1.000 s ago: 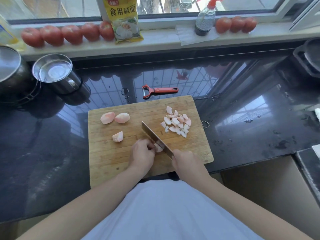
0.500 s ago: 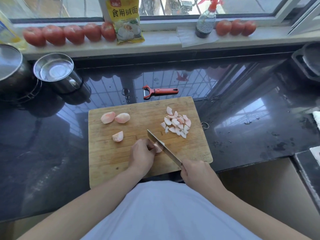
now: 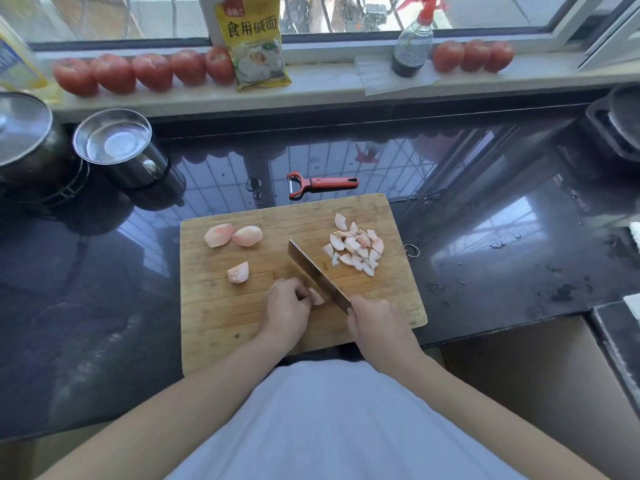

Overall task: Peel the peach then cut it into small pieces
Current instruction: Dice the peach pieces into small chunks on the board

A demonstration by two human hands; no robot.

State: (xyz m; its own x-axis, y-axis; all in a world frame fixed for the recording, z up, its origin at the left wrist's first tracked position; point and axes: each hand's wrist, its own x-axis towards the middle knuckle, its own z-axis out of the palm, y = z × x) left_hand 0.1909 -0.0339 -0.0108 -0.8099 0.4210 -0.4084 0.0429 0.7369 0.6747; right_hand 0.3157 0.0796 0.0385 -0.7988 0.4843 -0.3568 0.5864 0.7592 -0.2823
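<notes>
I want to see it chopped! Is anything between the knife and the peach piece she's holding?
Nothing visible. The steel cleaver blade, held by the right hand, sits right beside the pale pink peach piece that the left hand holds on the wooden cutting board.

Left hand [image 3: 285,306] pinching peach piece [image 3: 317,296], right hand [image 3: 375,318] gripping knife [image 3: 317,275], wooden board [image 3: 221,306]

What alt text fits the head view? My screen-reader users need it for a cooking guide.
A person's right hand holds a knife over a peach piece gripped by the left hand on a wooden cutting board. Three larger chunks lie to the left, small pieces to the right, a red peeler behind.
</notes>
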